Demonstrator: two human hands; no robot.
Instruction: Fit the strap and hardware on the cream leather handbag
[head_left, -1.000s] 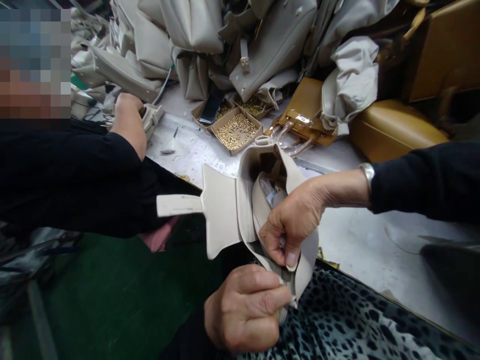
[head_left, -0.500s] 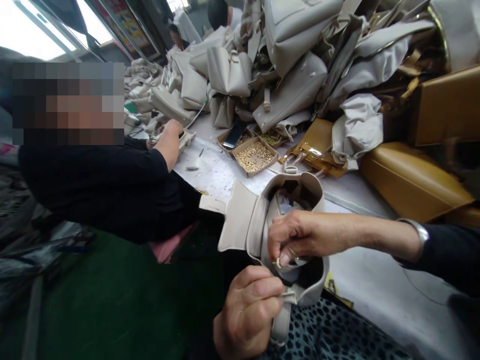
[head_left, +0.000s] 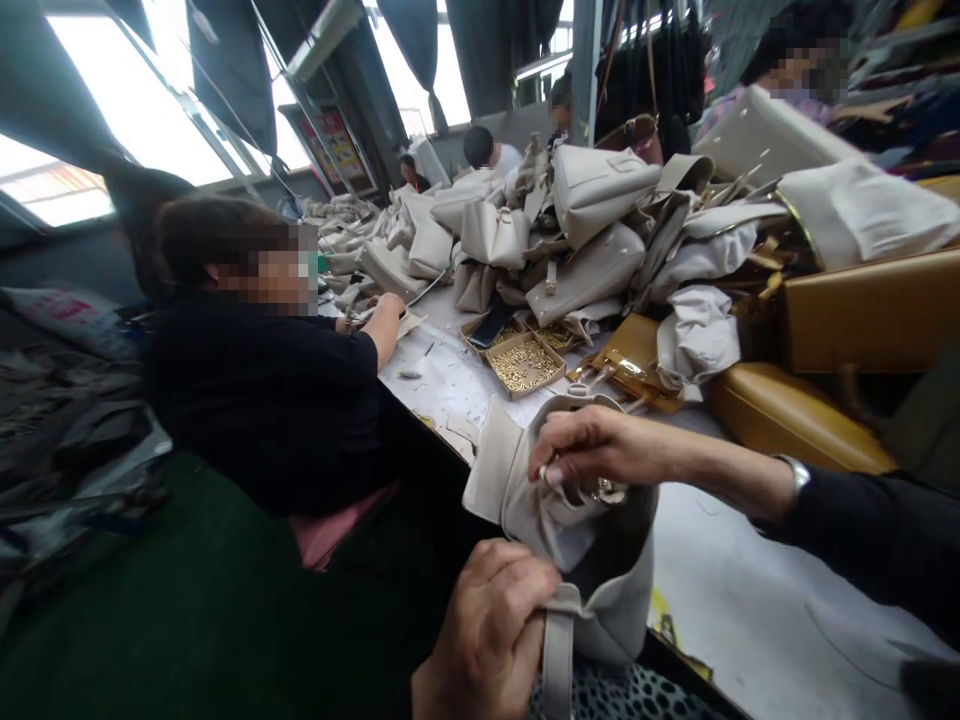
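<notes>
Your hands are both at work on one cream bag [head_left: 619, 612], mouth up and opened toward you, in front of you at the near edge of the surface [head_left: 739, 570]. Your left hand [head_left: 487, 620] is closed on the near rim, beside a hanging strap [head_left: 556, 655]. Your right hand [head_left: 585, 450], wrist in a silver bracelet [head_left: 801, 473], is over the mouth, thumb and fingers narrowed in a pinch on a small pale piece [head_left: 546, 474]; what it is, you cannot tell from here. Bag's flap [head_left: 489, 465] lies folded out to the left. Spotted cloth [head_left: 637, 690] below the bag.

Beyond the bag: open box [head_left: 556, 380] of small gold-coloured pieces [head_left: 521, 362], a dark phone [head_left: 491, 326] just behind it. To the right of the box, a flat tan bag [head_left: 634, 350]; farther right, a rounded tan bag [head_left: 787, 412]. Cream bags [head_left: 585, 275] heaped behind. On your left, a co-worker in dark clothing [head_left: 262, 400], arm reaching onto the surface.
</notes>
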